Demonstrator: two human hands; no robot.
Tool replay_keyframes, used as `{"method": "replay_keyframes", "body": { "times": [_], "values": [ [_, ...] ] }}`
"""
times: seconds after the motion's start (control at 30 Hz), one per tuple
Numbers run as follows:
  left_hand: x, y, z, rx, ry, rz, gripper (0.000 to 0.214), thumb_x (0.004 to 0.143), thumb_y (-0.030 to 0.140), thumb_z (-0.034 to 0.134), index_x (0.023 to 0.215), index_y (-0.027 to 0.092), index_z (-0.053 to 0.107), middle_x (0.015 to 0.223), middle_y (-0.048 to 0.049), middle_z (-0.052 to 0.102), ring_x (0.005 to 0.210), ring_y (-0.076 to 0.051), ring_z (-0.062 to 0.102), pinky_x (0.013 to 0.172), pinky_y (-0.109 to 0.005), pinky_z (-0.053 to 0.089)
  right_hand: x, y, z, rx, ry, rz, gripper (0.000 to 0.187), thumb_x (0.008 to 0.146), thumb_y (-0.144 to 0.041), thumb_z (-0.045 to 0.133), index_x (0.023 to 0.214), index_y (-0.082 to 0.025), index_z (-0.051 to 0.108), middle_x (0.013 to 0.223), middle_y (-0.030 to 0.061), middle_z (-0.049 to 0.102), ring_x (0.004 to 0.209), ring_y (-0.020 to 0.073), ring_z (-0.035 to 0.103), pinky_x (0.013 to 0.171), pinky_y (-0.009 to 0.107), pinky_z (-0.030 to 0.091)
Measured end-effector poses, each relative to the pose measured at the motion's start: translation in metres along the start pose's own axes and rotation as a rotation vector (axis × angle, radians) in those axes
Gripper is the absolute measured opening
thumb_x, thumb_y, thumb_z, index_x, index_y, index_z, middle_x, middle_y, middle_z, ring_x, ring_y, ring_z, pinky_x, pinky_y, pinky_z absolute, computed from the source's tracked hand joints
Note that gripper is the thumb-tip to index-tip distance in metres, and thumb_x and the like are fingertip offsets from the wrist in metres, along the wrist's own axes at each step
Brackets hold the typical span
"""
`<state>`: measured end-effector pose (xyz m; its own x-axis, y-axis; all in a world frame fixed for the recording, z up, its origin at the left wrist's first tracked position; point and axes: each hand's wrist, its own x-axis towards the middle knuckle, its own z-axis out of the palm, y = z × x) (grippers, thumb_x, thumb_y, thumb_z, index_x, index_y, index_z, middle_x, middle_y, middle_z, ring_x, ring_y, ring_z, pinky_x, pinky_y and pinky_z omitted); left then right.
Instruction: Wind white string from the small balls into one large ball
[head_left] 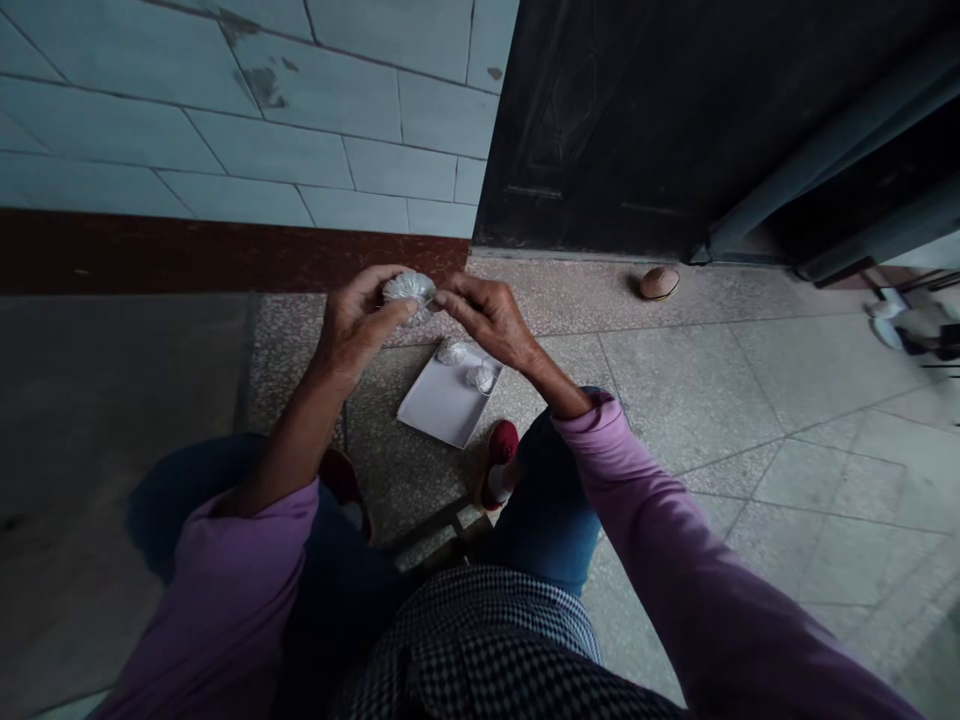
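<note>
My left hand [358,315] is closed around a round, silvery ball with ribs like petals [405,287], thumb across its near side. At the ball's right edge, the thumb and forefinger of my right hand [491,315] are pinched together. What lies between those fingertips is too small to make out; it may be a thin strand. Below my hands, a shallow white tray [442,405] rests on the floor. Inside it are two silvery-white balls, one at the far edge [451,351] and another at the right side [481,378].
A tan, rounded object with a dark rim [659,283] lies on the stone floor [690,380] by the dark door [600,130]. Ahead stands a tiled wall [300,130]. My knees and red shoes [501,445] flank the tray. Blurred items [911,325] sit far right.
</note>
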<state>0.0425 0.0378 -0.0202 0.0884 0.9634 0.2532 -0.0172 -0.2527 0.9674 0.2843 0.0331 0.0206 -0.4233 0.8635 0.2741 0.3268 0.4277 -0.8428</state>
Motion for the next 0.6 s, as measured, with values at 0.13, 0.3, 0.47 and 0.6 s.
{"method": "replay_keyframes", "body": {
  "times": [0.13,0.3,0.47,0.6],
  "values": [
    [-0.005,0.003,0.003,-0.039,-0.119,-0.065,0.047,0.095,0.060,0.100,0.123,0.023,0.094,0.118,-0.0091,0.092,0.107,-0.030,0.082,0.090,-0.038,0.068,0.011,0.020,-0.010,-0.008,0.136,-0.002,0.070,0.131,-0.087,0.069,0.091,-0.029,0.060,0.093,0.0053,0.065,0.094,0.0262,0.062,0.090,0.042,0.057],
    [-0.004,-0.001,0.010,-0.320,-0.194,-0.148,0.062,0.093,0.079,0.109,0.116,0.024,0.091,0.111,-0.0122,0.087,0.097,-0.031,0.084,0.072,-0.038,0.070,0.020,0.027,0.000,0.056,0.141,0.108,0.061,0.133,-0.069,0.076,0.090,-0.030,0.060,0.093,0.0048,0.062,0.097,0.0271,0.061,0.093,0.040,0.059],
    [0.001,-0.005,0.011,-0.452,-0.098,-0.182,0.073,0.076,0.068,0.124,0.121,0.025,0.085,0.115,-0.0103,0.091,0.098,-0.029,0.081,0.075,-0.039,0.073,0.021,0.025,0.018,0.108,0.058,0.138,0.063,0.136,-0.067,0.073,0.089,-0.029,0.058,0.094,0.0037,0.064,0.101,0.0256,0.062,0.097,0.038,0.059],
    [0.006,-0.006,0.009,-0.440,0.047,-0.182,0.058,0.074,0.048,0.120,0.115,0.028,0.084,0.118,-0.0066,0.090,0.108,-0.030,0.079,0.085,-0.043,0.072,0.014,0.016,0.028,0.065,-0.041,0.150,0.062,0.132,-0.070,0.077,0.089,-0.028,0.065,0.096,0.0053,0.073,0.099,0.0274,0.067,0.102,0.041,0.059]
  ]
}}
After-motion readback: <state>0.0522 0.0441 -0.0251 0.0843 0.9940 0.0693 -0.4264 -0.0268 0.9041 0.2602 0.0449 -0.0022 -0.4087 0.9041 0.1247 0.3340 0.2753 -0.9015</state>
